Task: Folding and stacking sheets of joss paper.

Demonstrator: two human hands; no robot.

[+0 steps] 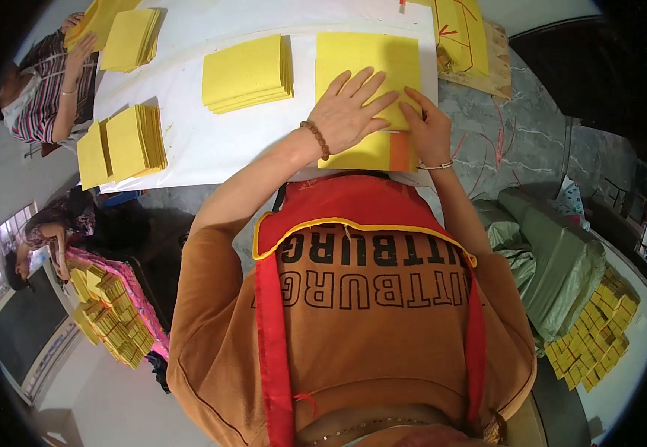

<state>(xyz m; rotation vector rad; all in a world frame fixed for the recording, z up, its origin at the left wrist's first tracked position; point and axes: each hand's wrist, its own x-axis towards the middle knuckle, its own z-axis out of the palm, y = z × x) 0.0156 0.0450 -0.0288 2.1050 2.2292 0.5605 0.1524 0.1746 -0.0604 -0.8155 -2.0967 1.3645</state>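
Note:
My left hand (348, 112) lies flat with spread fingers on a yellow paper sheet (368, 51) at the table's near right. At the sheet's right edge is my right hand (431, 132); its thumb and forefinger are slightly apart, tips over the paper, and its other fingers are mostly hidden. Below my hands, a lower yellow piece (357, 155) shows an orange strip (400, 151) on its right side. Left of my left hand sits a neat stack of folded yellow paper (243, 72).
More yellow stacks (136, 141) line the left side of the white table (189, 149). A person in a striped top (48, 100) handles yellow paper at the far left; another person (59, 223) bends beside bundles (115, 316). Red-tied yellow packs (461, 37) stand right.

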